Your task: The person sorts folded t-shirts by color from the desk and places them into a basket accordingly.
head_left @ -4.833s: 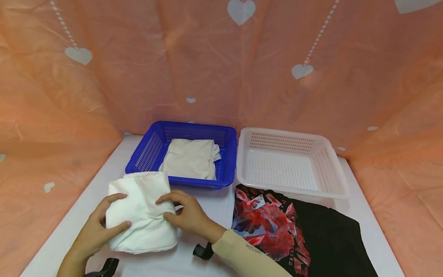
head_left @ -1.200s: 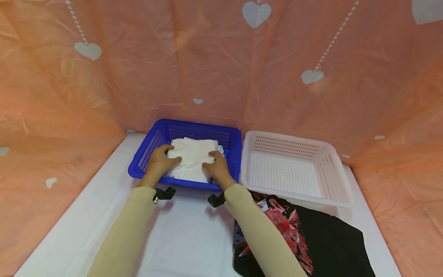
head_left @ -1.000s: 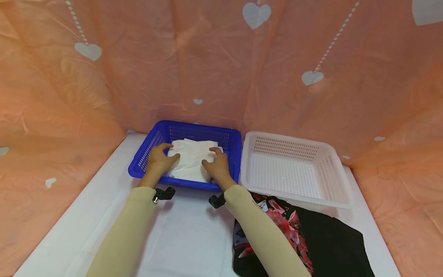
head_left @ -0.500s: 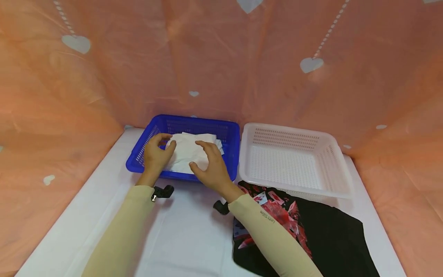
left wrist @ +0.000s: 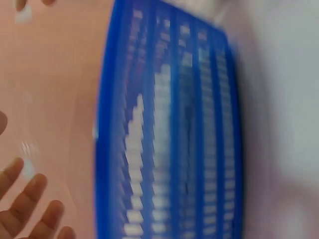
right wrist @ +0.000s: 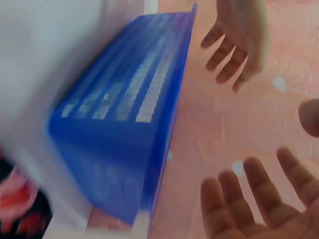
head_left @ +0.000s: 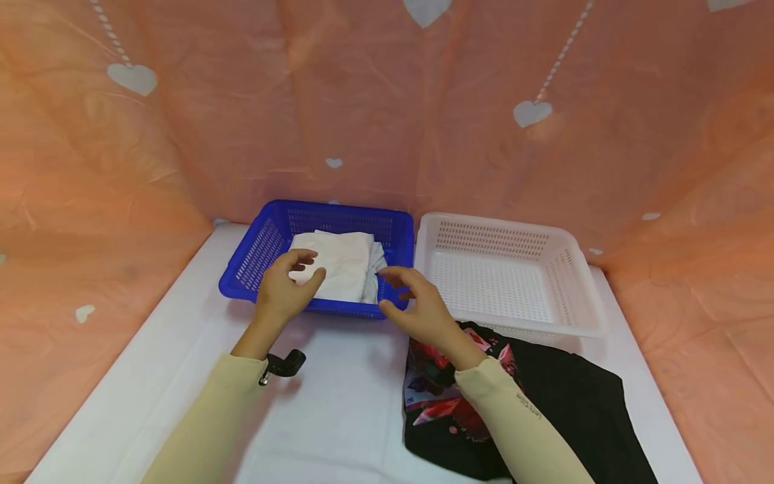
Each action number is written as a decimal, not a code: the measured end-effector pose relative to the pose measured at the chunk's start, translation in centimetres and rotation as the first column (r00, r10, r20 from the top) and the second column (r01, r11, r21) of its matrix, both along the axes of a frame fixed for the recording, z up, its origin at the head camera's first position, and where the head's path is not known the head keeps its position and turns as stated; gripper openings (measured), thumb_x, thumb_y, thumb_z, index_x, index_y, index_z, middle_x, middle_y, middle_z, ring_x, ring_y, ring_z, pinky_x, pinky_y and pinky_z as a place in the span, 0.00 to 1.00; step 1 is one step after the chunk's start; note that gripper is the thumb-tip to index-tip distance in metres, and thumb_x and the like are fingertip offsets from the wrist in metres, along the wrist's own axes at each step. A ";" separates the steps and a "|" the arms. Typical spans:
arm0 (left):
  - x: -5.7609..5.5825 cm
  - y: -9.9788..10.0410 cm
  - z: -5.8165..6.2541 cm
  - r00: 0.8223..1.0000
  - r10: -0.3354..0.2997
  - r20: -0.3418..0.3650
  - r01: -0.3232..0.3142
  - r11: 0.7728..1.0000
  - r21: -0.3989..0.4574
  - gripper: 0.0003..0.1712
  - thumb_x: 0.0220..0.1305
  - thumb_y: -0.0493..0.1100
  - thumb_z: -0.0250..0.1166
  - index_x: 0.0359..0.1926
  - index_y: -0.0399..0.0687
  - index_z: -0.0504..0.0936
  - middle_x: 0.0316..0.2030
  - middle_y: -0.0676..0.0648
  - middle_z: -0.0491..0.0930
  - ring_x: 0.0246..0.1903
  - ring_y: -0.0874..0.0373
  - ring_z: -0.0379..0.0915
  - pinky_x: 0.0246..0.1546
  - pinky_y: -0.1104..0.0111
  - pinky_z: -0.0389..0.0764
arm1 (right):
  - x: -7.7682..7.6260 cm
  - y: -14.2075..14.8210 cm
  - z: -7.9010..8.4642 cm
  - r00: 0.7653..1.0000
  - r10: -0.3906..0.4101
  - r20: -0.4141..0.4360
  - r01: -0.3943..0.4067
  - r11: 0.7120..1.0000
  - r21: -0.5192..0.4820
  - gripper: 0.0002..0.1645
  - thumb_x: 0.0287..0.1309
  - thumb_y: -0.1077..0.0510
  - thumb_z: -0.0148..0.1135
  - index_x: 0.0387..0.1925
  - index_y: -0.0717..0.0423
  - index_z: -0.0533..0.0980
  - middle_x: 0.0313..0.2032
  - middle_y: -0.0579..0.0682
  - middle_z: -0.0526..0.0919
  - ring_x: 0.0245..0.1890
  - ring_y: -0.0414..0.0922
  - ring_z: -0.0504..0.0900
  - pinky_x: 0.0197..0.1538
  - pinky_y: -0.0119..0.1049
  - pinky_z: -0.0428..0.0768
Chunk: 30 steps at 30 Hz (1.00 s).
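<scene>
Folded white cloth [head_left: 338,265] lies between and beyond both hands [head_left: 281,289] [head_left: 426,312] — loosely spread, empty.

1 line of small dark print runs slantwise along the cream right sleeve [head_left: 525,420]; it is blurred but seems to read "Let's Slim"; the black garment [head_left: 571,383] bears 1 tiny pale mark at its patterned left edge, too small to read.

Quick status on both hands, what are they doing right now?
Left hand: open, holding nothing.
Right hand: open, holding nothing.
</scene>
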<state>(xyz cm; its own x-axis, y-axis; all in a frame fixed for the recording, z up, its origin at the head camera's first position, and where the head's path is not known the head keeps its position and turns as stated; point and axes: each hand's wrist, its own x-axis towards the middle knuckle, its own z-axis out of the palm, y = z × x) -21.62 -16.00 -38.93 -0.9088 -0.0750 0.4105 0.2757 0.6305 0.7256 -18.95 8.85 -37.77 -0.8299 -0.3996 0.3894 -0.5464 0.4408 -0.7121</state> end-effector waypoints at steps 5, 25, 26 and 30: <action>2.9 2.3 0.4 0.991 -0.133 0.022 0.133 0.991 -0.023 0.19 0.48 0.52 0.64 0.44 0.59 0.75 0.39 0.52 0.78 0.41 0.53 0.73 0.33 0.60 0.74 | 3.0 3.1 1.9 0.998 0.004 0.055 -0.004 1.000 -0.003 0.23 0.49 0.61 0.60 0.50 0.54 0.70 0.46 0.49 0.75 0.43 0.47 0.74 0.41 0.44 0.76; 9.7 10.6 -4.8 0.802 -0.416 0.428 0.380 0.909 0.170 0.28 0.47 0.56 0.64 0.51 0.63 0.68 0.45 0.46 0.73 0.41 0.52 0.72 0.37 0.62 0.73 | 8.8 15.8 -3.2 0.872 -0.419 0.253 0.299 0.865 0.403 0.25 0.48 0.49 0.61 0.50 0.44 0.69 0.41 0.53 0.78 0.33 0.43 0.79 0.30 0.35 0.75; 9.9 10.8 -5.1 0.797 -0.418 0.436 0.382 0.908 0.171 0.30 0.47 0.56 0.64 0.52 0.62 0.67 0.46 0.45 0.73 0.42 0.51 0.72 0.38 0.61 0.73 | 9.0 16.1 -3.5 0.862 -0.432 0.267 0.299 0.857 0.420 0.26 0.47 0.49 0.62 0.51 0.45 0.69 0.41 0.53 0.78 0.33 0.43 0.79 0.30 0.37 0.76; 10.6 11.5 -6.2 0.762 -0.430 0.483 0.381 0.902 0.202 0.35 0.45 0.57 0.65 0.56 0.58 0.65 0.46 0.42 0.70 0.41 0.51 0.70 0.36 0.61 0.72 | 9.6 16.7 -4.4 0.842 -0.452 0.294 0.279 0.832 0.479 0.28 0.45 0.47 0.63 0.51 0.43 0.68 0.40 0.52 0.77 0.33 0.41 0.78 0.31 0.37 0.75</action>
